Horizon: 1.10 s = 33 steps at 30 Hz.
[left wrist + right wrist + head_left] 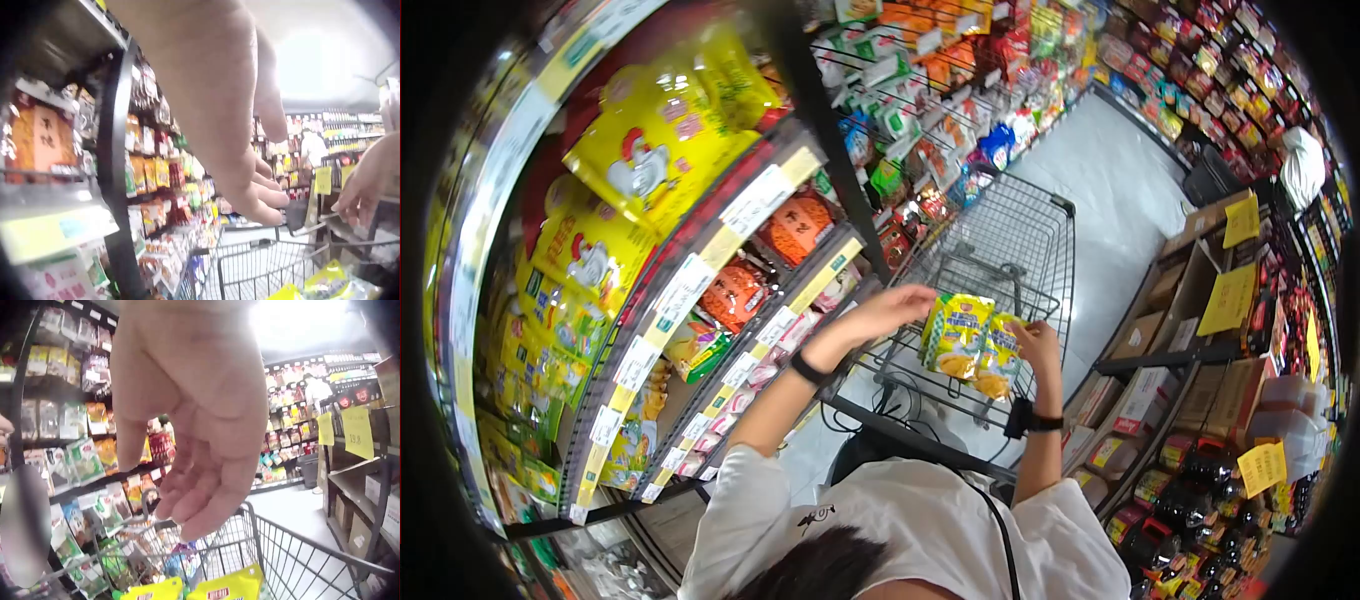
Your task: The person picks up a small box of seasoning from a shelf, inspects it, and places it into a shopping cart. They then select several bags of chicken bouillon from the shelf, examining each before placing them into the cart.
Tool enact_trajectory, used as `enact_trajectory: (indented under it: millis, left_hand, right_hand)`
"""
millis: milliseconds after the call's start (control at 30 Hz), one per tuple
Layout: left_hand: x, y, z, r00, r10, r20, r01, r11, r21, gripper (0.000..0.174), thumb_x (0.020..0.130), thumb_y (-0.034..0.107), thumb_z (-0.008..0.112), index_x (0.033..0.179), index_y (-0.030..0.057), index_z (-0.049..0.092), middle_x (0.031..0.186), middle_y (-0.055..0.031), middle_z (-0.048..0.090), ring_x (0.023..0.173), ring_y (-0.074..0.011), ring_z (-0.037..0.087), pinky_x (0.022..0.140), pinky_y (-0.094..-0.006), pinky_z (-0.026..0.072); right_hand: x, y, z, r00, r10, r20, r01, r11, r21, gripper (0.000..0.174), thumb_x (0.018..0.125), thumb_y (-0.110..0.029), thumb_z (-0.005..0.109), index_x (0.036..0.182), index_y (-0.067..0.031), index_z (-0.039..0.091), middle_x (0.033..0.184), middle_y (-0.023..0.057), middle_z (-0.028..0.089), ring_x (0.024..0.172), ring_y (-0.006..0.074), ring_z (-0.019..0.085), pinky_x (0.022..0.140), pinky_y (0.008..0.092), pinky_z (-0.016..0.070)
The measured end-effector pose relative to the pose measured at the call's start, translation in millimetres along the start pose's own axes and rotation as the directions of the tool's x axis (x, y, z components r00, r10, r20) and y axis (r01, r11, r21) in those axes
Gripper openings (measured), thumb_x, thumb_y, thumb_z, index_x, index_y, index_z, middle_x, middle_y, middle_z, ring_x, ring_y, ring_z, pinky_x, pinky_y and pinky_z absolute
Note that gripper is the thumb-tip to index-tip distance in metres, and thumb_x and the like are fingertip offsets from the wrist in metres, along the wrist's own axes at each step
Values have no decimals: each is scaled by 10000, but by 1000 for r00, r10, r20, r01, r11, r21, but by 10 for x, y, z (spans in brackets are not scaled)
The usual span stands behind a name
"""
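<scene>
Two yellow-and-green food pouches (958,338) with blue lettering lie side by side in the wire shopping cart (1050,255), close in front of the person. My left hand (903,308) hovers beside the left pouch, fingers relaxed and holding nothing. At the right pouch (1000,360), my right hand (1040,348) overlaps its upper edge in the head view. The right wrist view has that same hand above the pouches' tops (226,586), its fingers loosely curled around nothing. In the left wrist view the pouches (331,281) sit low, below the hands.
Shelves on the left hold large yellow bags (640,150) and orange packets (798,228). Hanging snack packs line the rack ahead. Boxes (1135,400) and dark bottles (1200,460) crowd the right shelf. Grey floor (1130,150) runs past the cart; a person in white (1300,170) stands farther off.
</scene>
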<state>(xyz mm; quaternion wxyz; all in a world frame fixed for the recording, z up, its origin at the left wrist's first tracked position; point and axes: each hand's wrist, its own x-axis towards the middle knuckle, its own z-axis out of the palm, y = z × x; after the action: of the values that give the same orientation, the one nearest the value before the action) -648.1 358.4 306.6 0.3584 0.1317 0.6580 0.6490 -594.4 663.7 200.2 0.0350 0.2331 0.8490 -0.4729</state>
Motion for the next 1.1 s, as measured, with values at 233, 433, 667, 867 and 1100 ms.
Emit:
enact_trajectory:
  millis: [233,433,667,867,1100]
  left_hand:
    - [-2059,229,-150,959,122,-254,-104,991,83,332,941,186,529,1230,27,491,1161,-63,566,1083,-131,527,936,-286,420]
    - [-3559,-305,-153,681,110,-724,-152,988,7,307,939,148,526,1218,24,502,1156,-55,572,1040,-120,543,924,-271,419]
    - [-4896,-803,-72,376,1,-927,-346,928,-139,325,927,167,536,1213,16,506,1130,-80,599,1014,-155,576,883,-294,458]
    - [-5574,-1127,-217,300,-59,-952,-321,934,-159,355,916,201,560,1214,15,510,1136,-80,601,1022,-160,578,871,-288,456]
    - [-5781,-1280,-501,349,-51,-936,-332,927,-174,357,938,184,527,1239,-3,488,1194,-90,563,1063,-163,552,915,-282,417]
  right_hand:
    - [-572,-224,-116,985,-165,46,165,986,6,313,742,-182,735,829,66,565,627,73,588,479,93,525,406,237,412]
    - [-1017,-992,477,885,-457,88,462,885,-61,301,731,-179,744,840,44,575,656,108,619,535,132,572,471,275,443]
    - [-1982,-2321,1594,690,-686,229,700,714,27,274,697,-167,757,833,-12,576,723,113,637,667,250,622,610,341,468]
    - [-2761,-2635,2354,592,-686,423,714,690,119,272,702,-175,764,844,-14,597,736,110,641,672,236,630,610,329,481]
    - [-3247,-2518,2727,485,-689,539,762,635,126,272,713,-197,763,836,-23,594,737,107,643,672,240,645,601,325,499]
